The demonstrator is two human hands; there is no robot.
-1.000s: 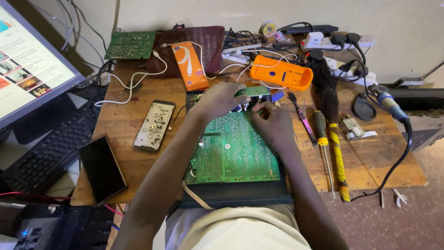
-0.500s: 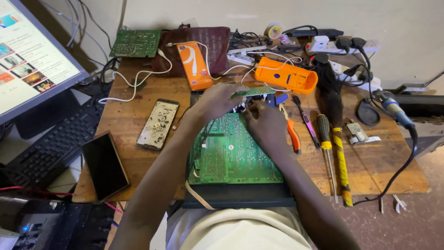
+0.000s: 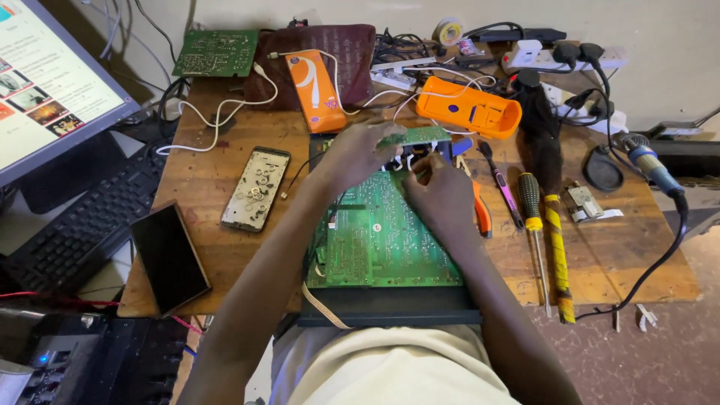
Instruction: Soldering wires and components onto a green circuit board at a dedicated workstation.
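A large green circuit board was laid at frame centre on a wooden table, with a small green board raised at its upper edge. The left hand was extended from lower left, fingers curled onto the small board's left end. The right hand was bent inward beside it, fingertips pinched at wires beneath; orange-handled pliers were noted just right.

light: even, soft | shadows: faint | focus: sharp | edges: slightly bowed

Matt green circuit board lies on a rough wooden table beside a glossy orange plastic casing.
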